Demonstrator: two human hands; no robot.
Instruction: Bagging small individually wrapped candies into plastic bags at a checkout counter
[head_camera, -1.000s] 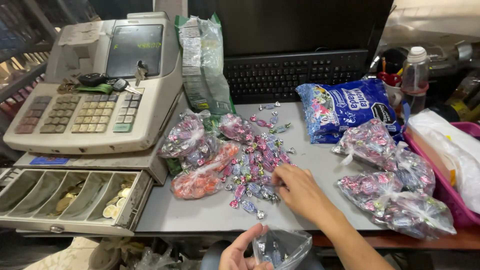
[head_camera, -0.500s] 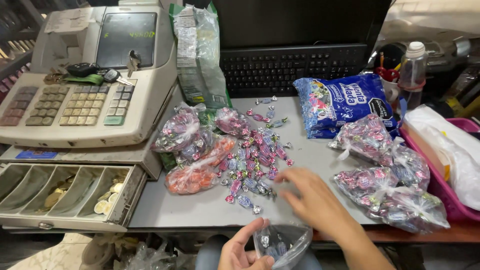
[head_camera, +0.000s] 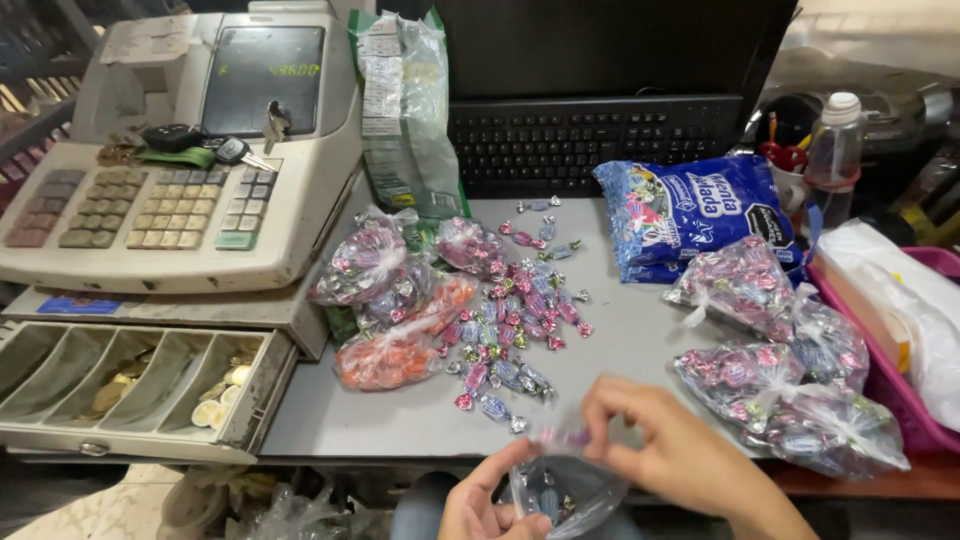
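A loose heap of wrapped pink and blue candies (head_camera: 512, 320) lies in the middle of the grey counter (head_camera: 400, 410). Below the counter's front edge, my left hand (head_camera: 487, 508) holds a small clear plastic bag (head_camera: 560, 495) with a few candies inside. My right hand (head_camera: 660, 450) is at the bag's mouth, fingers pinched on a pink wrapped candy (head_camera: 562, 437). Tied clear bags of candies sit to the left (head_camera: 375, 268) and right (head_camera: 775, 385) of the heap, plus an orange-filled bag (head_camera: 392, 357).
A cash register (head_camera: 180, 180) with its coin drawer (head_camera: 130, 385) pulled out stands at left. A large blue candy bag (head_camera: 690, 212), a green bag (head_camera: 405, 110), a black keyboard (head_camera: 590, 140), a bottle (head_camera: 830, 160) and a pink tray (head_camera: 890, 390) surround the counter.
My right hand left the candy heap and came back toward me to the mouth of the small bag, carrying a candy. The left hand kept holding the bag.
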